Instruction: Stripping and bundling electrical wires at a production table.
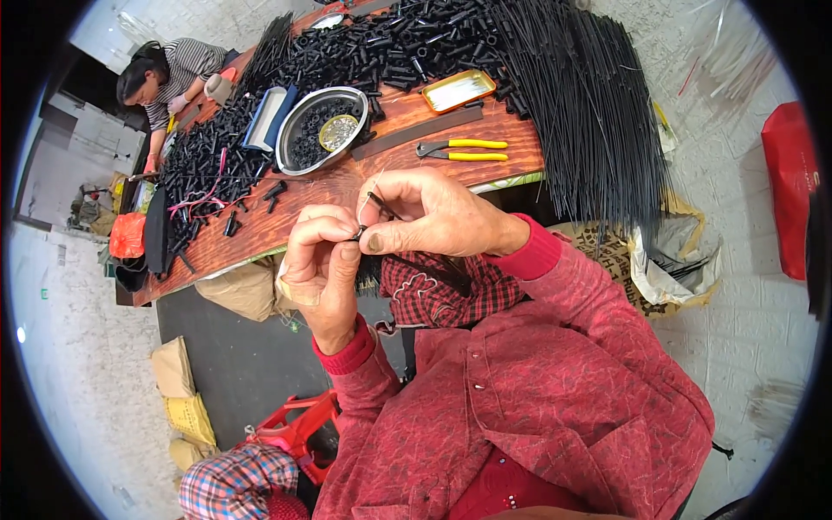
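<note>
My left hand pinches a small black piece between thumb and fingertips, above the table's near edge. From the other side, my right hand closes thumb and index finger at the same piece. A thin pale strand curves up from between the fingers. Another short black part shows under the right index finger, though the fingers partly hide it. Tape wraps part of the left hand. Beyond the hands, end-cutting pliers with yellow handles lie on the wooden table.
A steel bowl holds small black parts and a yellow-rimmed dish. Nearby are a yellow-edged tray, a blue-and-white tray, heaped black tubes and long black rods. Another person works at far left.
</note>
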Action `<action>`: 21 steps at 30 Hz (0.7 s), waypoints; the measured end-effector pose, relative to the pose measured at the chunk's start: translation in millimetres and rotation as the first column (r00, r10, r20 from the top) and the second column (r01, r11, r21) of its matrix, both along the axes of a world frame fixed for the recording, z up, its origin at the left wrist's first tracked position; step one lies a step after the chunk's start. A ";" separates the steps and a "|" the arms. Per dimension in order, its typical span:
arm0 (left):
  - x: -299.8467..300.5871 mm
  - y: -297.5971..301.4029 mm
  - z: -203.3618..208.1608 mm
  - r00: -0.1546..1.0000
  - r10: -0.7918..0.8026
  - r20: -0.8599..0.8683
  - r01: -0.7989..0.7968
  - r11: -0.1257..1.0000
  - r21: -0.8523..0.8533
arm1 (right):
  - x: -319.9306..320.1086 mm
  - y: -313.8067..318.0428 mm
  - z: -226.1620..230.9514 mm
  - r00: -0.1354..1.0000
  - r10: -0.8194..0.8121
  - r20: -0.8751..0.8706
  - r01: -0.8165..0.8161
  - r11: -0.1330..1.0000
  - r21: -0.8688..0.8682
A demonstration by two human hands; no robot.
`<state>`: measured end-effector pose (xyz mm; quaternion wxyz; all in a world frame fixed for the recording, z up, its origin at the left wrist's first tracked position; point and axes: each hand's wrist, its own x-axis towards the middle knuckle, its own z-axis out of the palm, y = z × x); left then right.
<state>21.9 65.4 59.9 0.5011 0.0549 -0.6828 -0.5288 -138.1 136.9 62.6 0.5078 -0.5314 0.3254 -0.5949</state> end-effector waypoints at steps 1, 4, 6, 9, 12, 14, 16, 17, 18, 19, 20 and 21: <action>0.1 0.3 0.3 1.000 -0.003 -0.003 0.003 1.000 -0.011 | -1.3 -0.3 1.5 1.000 0.001 0.000 -0.001 1.000 0.000; 2.8 -3.5 -2.1 0.998 -0.055 -0.014 0.055 0.998 -0.009 | -4.5 -0.3 4.8 0.995 0.060 -0.080 -0.056 0.997 0.061; 2.3 -2.1 -1.1 0.999 -0.050 -0.009 0.050 0.999 0.003 | -3.5 -1.5 3.0 0.989 0.119 0.083 -0.128 0.986 0.111; 1.6 -2.1 -0.1 0.999 -0.047 -0.006 0.047 0.999 0.010 | -2.0 -2.7 1.0 0.976 0.135 0.169 -0.149 0.986 0.073; 0.4 -1.0 -0.5 0.999 -0.039 -0.019 0.040 0.999 0.017 | 3.6 -6.4 -0.2 0.952 0.143 0.272 -0.146 0.989 -0.007; 0.1 -0.7 -1.2 0.999 -0.028 -0.029 0.029 0.999 0.029 | 4.1 -8.3 -2.4 0.946 0.145 0.290 -0.151 0.989 -0.004; -0.6 -1.2 -3.0 0.999 -0.028 -0.046 0.030 0.998 0.047 | 3.2 -9.0 -3.6 0.940 0.147 0.307 -0.155 0.988 0.000; -1.3 -1.4 -3.6 0.999 -0.028 -0.046 0.030 0.998 0.048 | 2.8 -9.2 -3.9 0.950 0.121 0.287 -0.126 0.992 0.000; -2.0 -1.2 -3.8 0.999 -0.007 -0.045 0.010 0.998 0.057 | 2.8 -9.4 -4.0 0.959 0.095 0.267 -0.098 0.995 -0.001; -2.6 -1.3 -4.0 0.999 0.013 -0.045 -0.010 0.998 0.066 | 3.9 -9.8 -4.1 0.959 0.096 0.267 -0.100 0.995 0.001; -3.1 -1.6 -4.3 0.999 0.015 -0.044 -0.012 0.998 0.067 | 6.1 -10.3 -4.3 0.959 0.062 0.275 -0.059 0.998 -0.020; -3.9 -1.9 -4.5 0.998 0.018 -0.054 -0.014 0.997 0.071 | 7.4 -10.7 -4.3 0.959 0.028 0.283 -0.016 0.999 -0.041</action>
